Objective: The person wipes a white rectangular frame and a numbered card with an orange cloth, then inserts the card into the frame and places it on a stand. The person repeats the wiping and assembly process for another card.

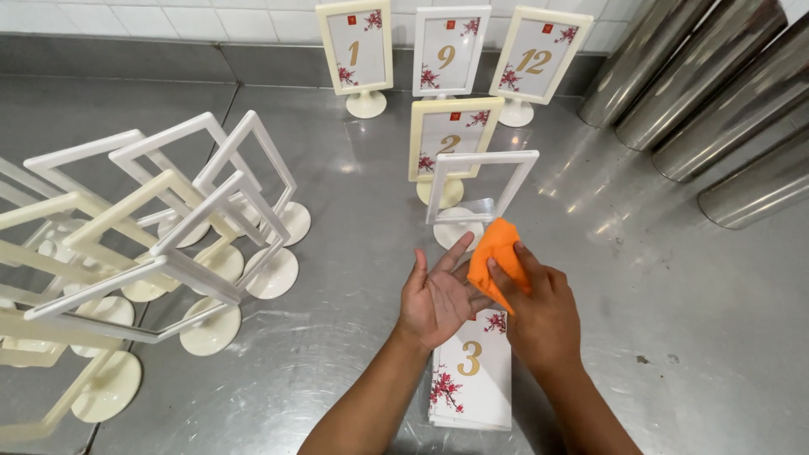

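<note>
- Right hand [539, 307] pinched a folded orange cloth [495, 253] between thumb and fingers, pressing it toward the left palm; the grip looked set for wiping.
- Left hand [434, 295] was open, fingers spread, palm up, touching the cloth's lower edge. It held nothing; it seemed to back the cloth.
- Both hands hovered over a stack of flat numbered cards [474, 375] with red blossom print, lying near the front edge of the steel table [674, 278], within easy reach.
- Just beyond the hands stood an empty white sign frame [480, 187] on a round base, upright, its clear panel showing no card.
- Behind it, a cream frame with a card [453, 139]; three more filled frames [447, 55] lined the back edge against the tiled wall, out of the way.
- At the left edge, a cluster of empty white and cream frames [168, 236] leaned and overlapped, bases touching, bunched rather than spaced.
- Metal cylinders [716, 93] lay at the back right corner, well apart from the hands.
</note>
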